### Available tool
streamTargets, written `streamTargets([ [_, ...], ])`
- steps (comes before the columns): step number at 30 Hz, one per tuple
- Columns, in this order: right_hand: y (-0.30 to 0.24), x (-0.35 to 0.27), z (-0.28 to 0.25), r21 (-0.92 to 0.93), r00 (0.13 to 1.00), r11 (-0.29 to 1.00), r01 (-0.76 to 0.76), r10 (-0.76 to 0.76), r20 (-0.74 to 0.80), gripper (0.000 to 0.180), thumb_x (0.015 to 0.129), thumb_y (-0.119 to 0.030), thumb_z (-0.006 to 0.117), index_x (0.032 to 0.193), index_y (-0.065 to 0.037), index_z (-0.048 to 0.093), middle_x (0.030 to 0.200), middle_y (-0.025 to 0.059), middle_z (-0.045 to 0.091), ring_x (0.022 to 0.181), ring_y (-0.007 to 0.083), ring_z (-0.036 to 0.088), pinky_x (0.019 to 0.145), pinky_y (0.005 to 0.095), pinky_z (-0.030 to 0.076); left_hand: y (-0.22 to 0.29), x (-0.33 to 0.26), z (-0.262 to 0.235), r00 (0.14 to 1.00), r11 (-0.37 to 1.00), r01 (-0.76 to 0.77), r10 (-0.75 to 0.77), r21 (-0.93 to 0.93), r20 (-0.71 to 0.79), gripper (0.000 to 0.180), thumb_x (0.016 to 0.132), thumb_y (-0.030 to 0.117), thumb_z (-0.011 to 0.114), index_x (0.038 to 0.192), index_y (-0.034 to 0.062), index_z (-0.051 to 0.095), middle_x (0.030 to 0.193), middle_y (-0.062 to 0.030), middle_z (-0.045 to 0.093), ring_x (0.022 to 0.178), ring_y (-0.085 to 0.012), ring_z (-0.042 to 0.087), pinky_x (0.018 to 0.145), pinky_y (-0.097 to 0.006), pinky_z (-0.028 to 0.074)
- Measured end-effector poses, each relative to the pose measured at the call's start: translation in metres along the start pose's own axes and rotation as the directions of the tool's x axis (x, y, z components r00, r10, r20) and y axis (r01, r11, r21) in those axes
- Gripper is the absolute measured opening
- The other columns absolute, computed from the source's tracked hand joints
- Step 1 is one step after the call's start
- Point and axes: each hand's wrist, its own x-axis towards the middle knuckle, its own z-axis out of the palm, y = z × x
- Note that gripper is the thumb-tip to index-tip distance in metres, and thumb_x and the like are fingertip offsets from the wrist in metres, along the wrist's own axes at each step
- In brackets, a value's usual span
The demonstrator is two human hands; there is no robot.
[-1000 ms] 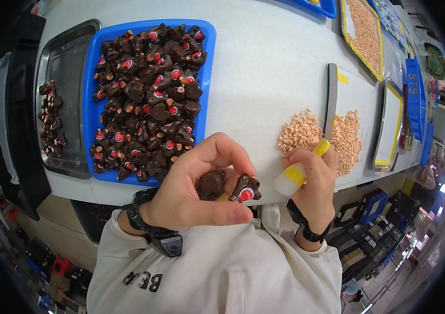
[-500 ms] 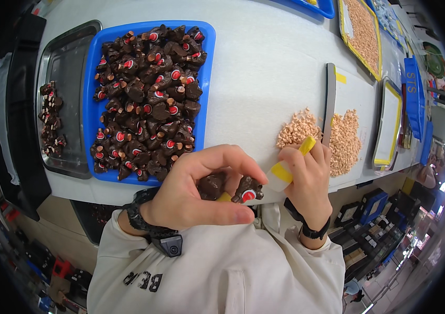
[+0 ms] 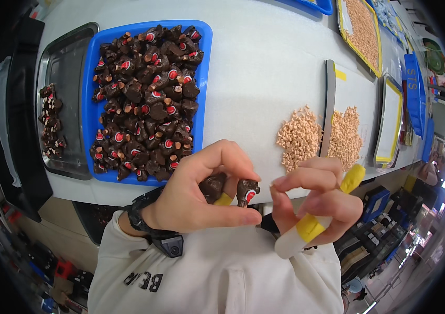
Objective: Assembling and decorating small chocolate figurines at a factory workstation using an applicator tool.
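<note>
left hand (image 3: 201, 201) pinching two small dark parts (image 3: 233, 189) with red dots, close to chest, just left of right hand (image 3: 314, 204). right hand curled around yellow-and-white tool (image 3: 319, 220), fingertips almost touching the parts. beyond: blue tray (image 3: 89, 112) heaped with same parts, tan pellets (image 3: 298, 137) to right. nothing between.

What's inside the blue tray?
The blue tray holds a heap of small dark brown pieces with red-and-white ends. The heap hides most of the tray's floor.
</note>
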Motion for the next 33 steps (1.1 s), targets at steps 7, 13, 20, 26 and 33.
streamTargets([
  [7,-0.001,0.006,0.006,0.157,0.993,0.981,-0.112,0.106,0.045,0.024,0.054,0.009,0.07,0.066,-0.006,0.055,0.082,0.0107,0.064,0.067,0.0222,0.059,0.059,0.0303,0.044,0.006,-0.002,-0.001,0.999,0.97,0.039,-0.03,0.242,-0.042,0.041,0.06,0.004,0.083,0.094,0.0033,0.058,0.088,-0.0046,0.053,0.072,-0.0074,0.046,0.063,-0.02,0.035],
  [13,-0.004,0.003,0.006,0.132,0.984,0.976,-0.173,0.164,0.073,0.02,0.056,0.006,0.071,0.066,-0.005,0.058,0.084,0.0114,0.064,0.069,0.0216,0.059,0.062,0.0293,0.045,0.009,0.0,-0.001,0.998,0.956,0.022,-0.002,0.291,-0.068,0.039,0.061,0.004,0.082,0.093,0.0029,0.06,0.086,-0.0042,0.053,0.069,-0.0069,0.045,0.061,-0.019,0.034],
  [20,-0.004,-0.003,0.002,0.077,0.972,0.977,-0.199,0.187,0.142,0.022,0.058,0.005,0.072,0.072,-0.004,0.058,0.087,0.0121,0.064,0.073,0.0233,0.06,0.063,0.0305,0.048,0.011,0.004,0.001,0.992,0.866,-0.037,0.093,0.499,-0.088,0.033,0.057,0.0,0.079,0.087,0.0025,0.062,0.082,-0.0063,0.055,0.069,-0.0102,0.05,0.059,-0.021,0.037],
  [26,-0.008,-0.004,0.014,0.203,0.956,0.935,-0.29,0.295,0.006,0.019,0.063,0.004,0.072,0.073,-0.002,0.057,0.087,0.015,0.065,0.076,0.027,0.064,0.065,0.0317,0.051,0.008,0.001,0.001,0.981,0.771,-0.066,0.164,0.633,-0.099,0.032,0.057,0.0,0.078,0.085,0.0024,0.063,0.081,-0.0059,0.056,0.067,-0.0111,0.052,0.057,-0.021,0.039],
  [33,0.006,-0.016,-0.014,0.001,0.998,0.999,-0.05,0.05,0.049,0.022,0.066,0.003,0.072,0.067,-0.003,0.052,0.096,0.0191,0.065,0.087,0.0329,0.063,0.072,0.0359,0.052,0.012,0.008,0.003,0.986,0.858,-0.063,0.132,0.51,-0.099,0.04,0.06,0.004,0.079,0.097,0.0026,0.064,0.071,-0.001,0.052,0.053,-0.0052,0.043,0.048,-0.019,0.031],
])
